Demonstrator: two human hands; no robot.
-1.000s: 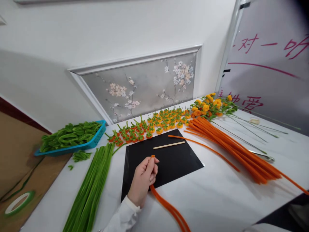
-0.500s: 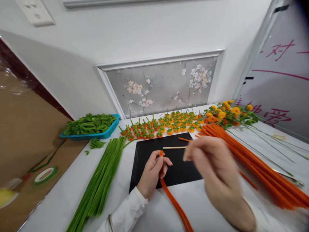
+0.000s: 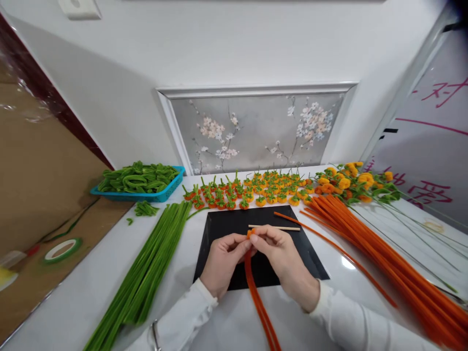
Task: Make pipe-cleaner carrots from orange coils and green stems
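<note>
Both hands meet above a black mat (image 3: 219, 222). My left hand (image 3: 224, 258) pinches the top of a few orange pipe cleaners (image 3: 256, 298), whose long ends hang down toward me. My right hand (image 3: 283, 258) pinches the same orange tips from the other side, its thumb and fingers closed. The exact fold at the tips is partly hidden by the fingers. Just behind the right hand a thin wooden stick (image 3: 292, 228) lies on the mat. A single orange pipe cleaner (image 3: 340, 251) lies to the right, its tip over the mat.
Green pipe cleaners (image 3: 146, 273) lie in a bundle at left, a thick orange bundle (image 3: 387, 253) at right. Behind the mat stand rows of small orange and yellow pumpkins (image 3: 272, 187). A blue basket (image 3: 161, 195) holds green pieces; yellow flowers (image 3: 343, 183) lie back right. Green tape (image 3: 62, 250) is at far left.
My right hand has come down and left from the raised position and now grips the orange tips beside my left hand. The view has shifted slightly.
</note>
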